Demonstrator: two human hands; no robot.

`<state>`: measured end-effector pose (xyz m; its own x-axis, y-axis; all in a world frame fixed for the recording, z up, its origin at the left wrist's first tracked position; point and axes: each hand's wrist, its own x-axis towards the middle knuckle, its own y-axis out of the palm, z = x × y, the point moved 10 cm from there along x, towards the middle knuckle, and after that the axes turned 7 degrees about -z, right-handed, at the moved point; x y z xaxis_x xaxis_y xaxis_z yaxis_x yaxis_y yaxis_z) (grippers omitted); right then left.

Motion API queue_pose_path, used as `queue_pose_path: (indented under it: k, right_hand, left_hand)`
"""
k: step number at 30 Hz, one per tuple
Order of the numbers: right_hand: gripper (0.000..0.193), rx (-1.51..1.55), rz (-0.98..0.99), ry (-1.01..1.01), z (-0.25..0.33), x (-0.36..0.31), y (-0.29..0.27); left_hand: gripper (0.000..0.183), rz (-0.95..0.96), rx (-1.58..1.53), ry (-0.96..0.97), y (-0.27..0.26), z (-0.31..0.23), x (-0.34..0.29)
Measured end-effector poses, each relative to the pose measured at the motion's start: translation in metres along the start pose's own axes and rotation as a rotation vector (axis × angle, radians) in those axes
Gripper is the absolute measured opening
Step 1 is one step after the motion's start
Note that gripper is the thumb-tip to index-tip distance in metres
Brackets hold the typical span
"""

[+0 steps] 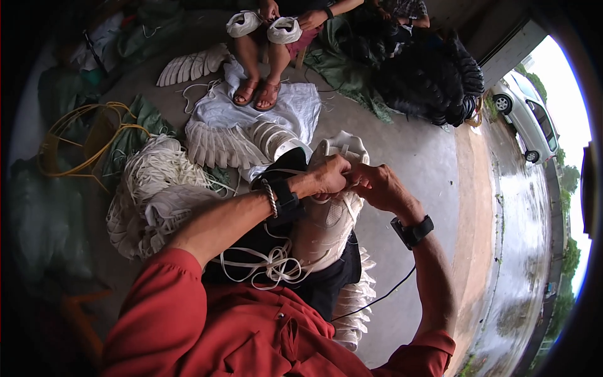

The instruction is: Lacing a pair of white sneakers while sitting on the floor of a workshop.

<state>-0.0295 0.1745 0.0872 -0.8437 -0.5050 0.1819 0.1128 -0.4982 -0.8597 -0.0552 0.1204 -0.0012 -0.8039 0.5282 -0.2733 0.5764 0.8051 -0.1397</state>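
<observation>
White shoe (316, 235) is lying on the black-clad lap (344, 270), its far end sitting under both hands. Outside, to the right, a silver car (531, 118) is standing. Ahead, a white sheet (296, 103) is spreading under a co-worker's sandals (267, 96). Left of the shoe, a heap of white laces (164, 164) is lying. Left hand (328, 174) and right hand (382, 186) are meeting — fingers curling inward, tips hidden; can't make out what they are pinching. Loose lace (276, 264) is looping by the shoe's near end.
</observation>
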Motion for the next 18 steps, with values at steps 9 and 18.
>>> queue_pose_path:
  k: [9, 18]
  right_hand:
    - [0.009, -0.11, -0.013, 0.018, -0.009, 0.003, 0.005]
    - [0.012, 0.001, -0.251, -0.01, 0.042, 0.008, -0.02]
  left_hand:
    - [0.011, -0.672, 0.049, -0.158, -0.224, 0.084, -0.081]
    - [0.007, -0.134, -0.907, -0.067, -0.162, 0.038, -0.128]
